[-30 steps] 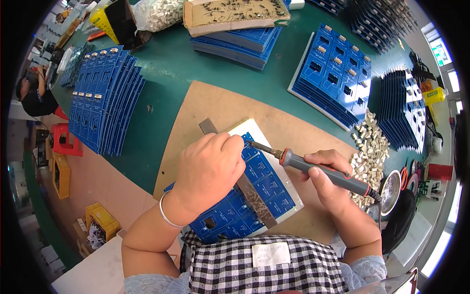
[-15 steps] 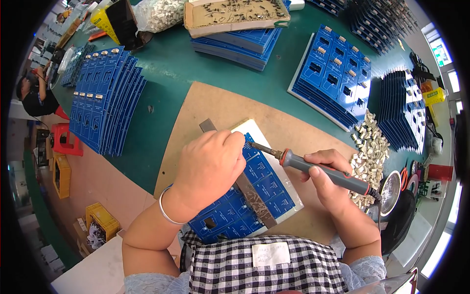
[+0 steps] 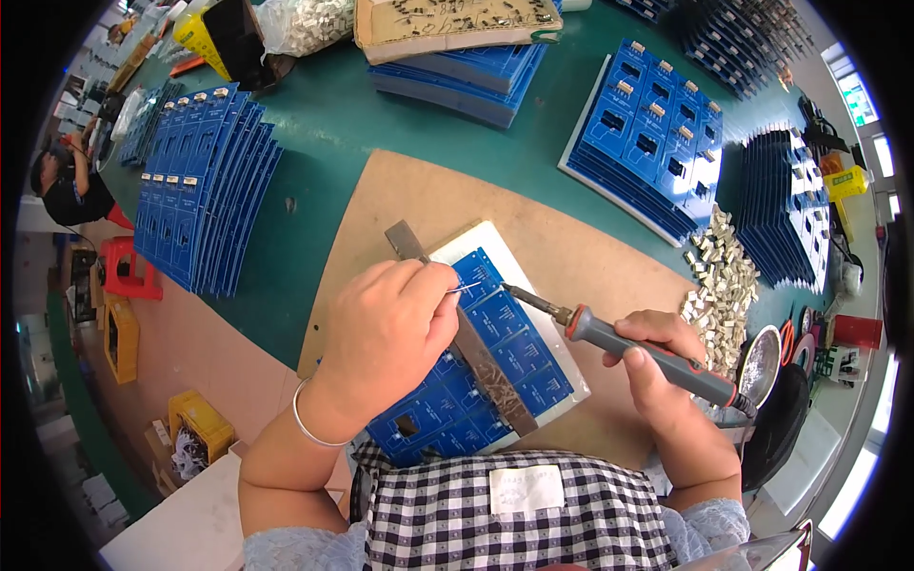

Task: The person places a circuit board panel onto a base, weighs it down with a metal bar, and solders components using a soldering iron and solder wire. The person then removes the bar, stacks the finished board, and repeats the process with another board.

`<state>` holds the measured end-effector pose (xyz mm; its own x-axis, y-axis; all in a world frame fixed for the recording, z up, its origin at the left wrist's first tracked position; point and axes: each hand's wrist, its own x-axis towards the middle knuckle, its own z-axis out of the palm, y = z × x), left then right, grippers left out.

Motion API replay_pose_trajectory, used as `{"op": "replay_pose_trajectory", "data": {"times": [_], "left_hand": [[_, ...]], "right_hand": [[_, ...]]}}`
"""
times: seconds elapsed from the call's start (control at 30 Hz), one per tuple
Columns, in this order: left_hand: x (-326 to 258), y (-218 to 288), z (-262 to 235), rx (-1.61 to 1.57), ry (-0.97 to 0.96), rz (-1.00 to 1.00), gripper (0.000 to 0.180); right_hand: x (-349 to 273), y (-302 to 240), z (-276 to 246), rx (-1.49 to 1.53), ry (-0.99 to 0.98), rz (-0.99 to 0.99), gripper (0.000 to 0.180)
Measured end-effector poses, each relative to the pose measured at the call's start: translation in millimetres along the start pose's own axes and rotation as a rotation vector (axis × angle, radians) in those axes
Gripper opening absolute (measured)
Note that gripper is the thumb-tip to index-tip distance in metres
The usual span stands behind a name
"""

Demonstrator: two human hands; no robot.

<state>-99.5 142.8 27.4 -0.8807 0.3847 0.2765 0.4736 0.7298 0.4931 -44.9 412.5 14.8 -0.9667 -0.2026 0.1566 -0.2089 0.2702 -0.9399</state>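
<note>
A blue circuit board (image 3: pixel 516 335) rests at a slant on a white pad (image 3: pixel 562 354) in front of me, with a flat metal bar (image 3: pixel 495 381) lying across it. My left hand (image 3: pixel 381 324) is closed in a pinch over the board's upper left part. From its fingertips a thin solder wire (image 3: pixel 466 287) sticks out to the right. My right hand (image 3: pixel 657 357) grips the grey and red handle of a soldering iron (image 3: pixel 614 338). The iron's tip points left at the board's far end, a short way from the wire; whether it touches the board I cannot tell.
Brown board (image 3: pixel 381 186) covers the green table (image 3: pixel 324 143) under the work. Stacked blue boards (image 3: pixel 638 143) stand right, more boards (image 3: pixel 190 190) left. White connectors (image 3: pixel 719 285) lie heaped beside a metal bowl (image 3: pixel 759 371). A cardboard tray (image 3: pixel 457 29) of small parts sits at the back.
The soldering iron has drawn back to the right, its tip now apart from my left fingers. My left hand has shifted slightly left and down, and the solder wire now shows.
</note>
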Motion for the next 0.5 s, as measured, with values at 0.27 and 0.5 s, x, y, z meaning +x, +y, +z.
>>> {"op": "replay_pose_trajectory", "data": {"times": [0.27, 0.5], "left_hand": [[-3, 2, -1, 0.002, -0.109, -0.009, 0.015], [-3, 3, 4, 0.002, -0.098, 0.008, 0.016]], "right_hand": [[-5, -8, 10, 0.041, 0.035, 0.063, 0.025], [-3, -1, 9, -0.029, -0.069, 0.011, 0.025]]}}
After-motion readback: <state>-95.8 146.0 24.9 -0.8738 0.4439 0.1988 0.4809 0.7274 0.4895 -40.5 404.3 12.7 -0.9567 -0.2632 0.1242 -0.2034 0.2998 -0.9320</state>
